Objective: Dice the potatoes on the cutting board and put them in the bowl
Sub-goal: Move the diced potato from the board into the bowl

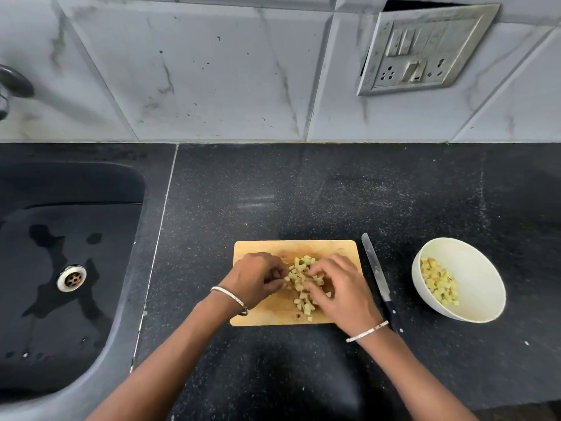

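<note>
Left hand: your left hand [258, 278] rests on the left half of the board, fingers curled in against the left side of the potato pile.
Right hand: your right hand [340, 287] cups the pile from the right, bent fingers over the pieces and thumb at the near side.
Diced potato: the diced potato [300, 278] lies as small pale cubes heaped mid-board between your hands, with a few strays toward the near edge.
Cutting board: the cutting board [328, 247] is a light wooden rectangle with rounded corners; its far strip and near left corner are bare.
Knife: the knife [375, 265] lies on the counter just beside the board's right edge, steel blade pointing far, dark handle near your right wrist.
Bowl: the bowl [479, 275] is smooth, white and round, to the right of the knife and apart from it; cubes sit along its left inner wall.
Counter: the counter [303, 192] is black speckled stone, with open room beyond the board up to the tiled wall.
Sink: the sink [91, 183] is a dark wet basin, well to your left.
</note>
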### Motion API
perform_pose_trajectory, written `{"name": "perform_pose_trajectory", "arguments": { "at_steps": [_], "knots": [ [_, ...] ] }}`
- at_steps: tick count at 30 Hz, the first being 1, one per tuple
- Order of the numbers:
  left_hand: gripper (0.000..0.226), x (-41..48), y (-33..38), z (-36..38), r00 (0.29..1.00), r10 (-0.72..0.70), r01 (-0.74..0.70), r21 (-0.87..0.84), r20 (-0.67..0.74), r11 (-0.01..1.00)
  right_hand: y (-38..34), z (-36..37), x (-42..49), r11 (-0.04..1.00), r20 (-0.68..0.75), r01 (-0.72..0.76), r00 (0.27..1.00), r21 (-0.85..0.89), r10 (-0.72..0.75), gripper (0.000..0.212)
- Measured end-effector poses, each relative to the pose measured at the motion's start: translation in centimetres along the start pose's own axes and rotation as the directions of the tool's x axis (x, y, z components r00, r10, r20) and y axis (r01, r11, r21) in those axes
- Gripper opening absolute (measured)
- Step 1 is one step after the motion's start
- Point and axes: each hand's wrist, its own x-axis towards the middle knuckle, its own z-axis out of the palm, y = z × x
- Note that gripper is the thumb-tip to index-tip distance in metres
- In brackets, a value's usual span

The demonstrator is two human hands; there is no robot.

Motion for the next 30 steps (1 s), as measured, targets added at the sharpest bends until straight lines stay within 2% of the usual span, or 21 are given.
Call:
{"name": "perform_pose_trajectory", "arguments": {
  "at_steps": [2,4,7,9,12,14,18,22,30],
  "knots": [
    [0.018,-0.1,0.4,0.1,0.999,-0.026,0.024,-0.050,-0.043,0.998,0.7,-1.4,0.2,0.989,0.006,-0.146,0.989,0.038,0.146,0.027],
    [0.017,-0.4,0.8,0.1,0.995,-0.054,0.043,-0.131,-0.080,0.990,1.4,-2.8,0.4,0.967,0.034,-0.252,0.967,0.031,0.251,0.042],
    [0.020,-1.0,1.3,-0.1,0.976,-0.116,0.089,-0.152,-0.183,0.984,2.3,-3.6,0.4,0.933,0.194,-0.348,0.913,-0.088,0.358,0.085],
    [0.044,-1.3,1.2,-0.1,0.958,-0.191,0.172,-0.108,-0.213,0.979,2.5,-3.5,0.6,0.922,0.299,-0.339,0.875,-0.187,0.382,0.111],
    [0.105,-1.4,1.0,-0.1,0.950,-0.312,0.311,-0.032,-0.033,0.950,2.1,-2.9,0.9,0.913,0.365,-0.304,0.845,-0.273,0.391,0.128],
    [0.120,-1.3,1.2,0.3,0.949,-0.311,0.308,0.049,0.048,0.950,1.4,-2.3,1.0,0.912,0.369,-0.304,0.842,-0.275,0.393,0.130],
    [0.113,-0.5,2.4,1.4,0.959,-0.275,0.258,0.196,0.064,0.946,0.4,-1.5,1.6,0.908,0.379,-0.278,0.840,-0.314,0.389,0.130],
    [0.098,0.3,3.7,2.1,0.970,-0.236,0.223,0.169,0.060,0.960,-0.2,-0.8,2.3,0.932,0.410,-0.240,0.847,-0.273,0.338,0.119],
    [0.074,1.2,3.8,2.1,0.966,-0.251,0.247,0.064,0.064,0.967,-1.1,-0.3,3.2,0.956,0.403,-0.230,0.870,-0.181,0.286,0.097]
  ]
}}
